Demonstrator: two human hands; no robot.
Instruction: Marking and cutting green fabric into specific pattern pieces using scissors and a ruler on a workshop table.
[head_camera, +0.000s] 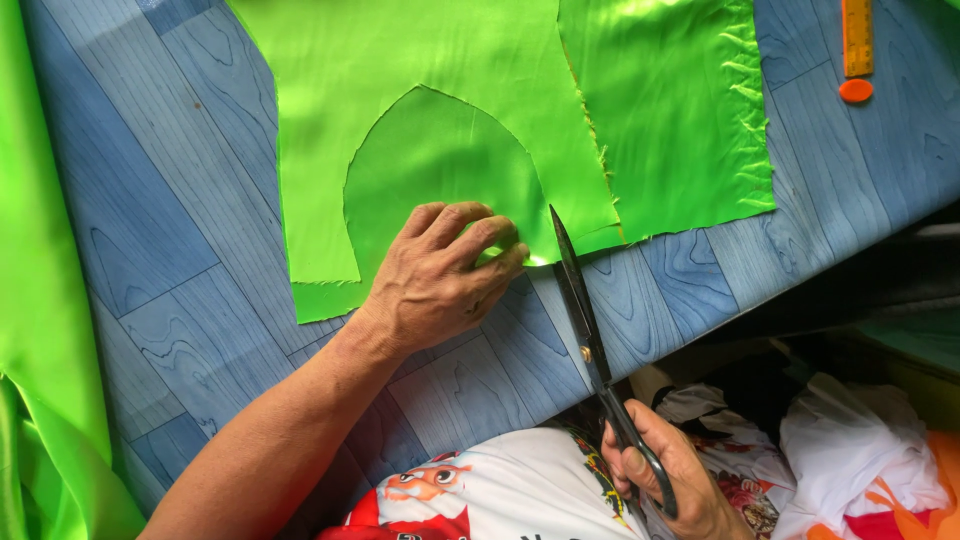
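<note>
Pressing down with our left hand (440, 275), we pin the bright green fabric (440, 90) flat against the desk (180, 300), a blue wood-grain surface. The fingers (470, 235) of that hand are spread and slightly curled, tips resting on the cloth near its lower border, holding nothing but the fabric beneath them. The fabric lies across the far middle of the desk in layers: an upper, lighter sheet has an arch-shaped opening cut into it, and a darker green layer (440, 170) shows through that arch just beyond our knuckles. To the right of it a shinier green piece (680, 110) with frayed edges reaches toward the desk's right side.

Our right hand (665, 475) sits at the near edge of the desk, its fingers closed through the handles of black scissors (590, 340). The blades look nearly shut and point away from us, their tip touching the lower border of the fabric just beside our left fingertips.

At the far right corner of the desk lie an orange ruler (857, 38) and a small orange disc (856, 90), well apart from both hands. More green cloth (40, 300) hangs along the desk's left edge. Below the near edge sits a heap of white and printed garments (850, 450).
</note>
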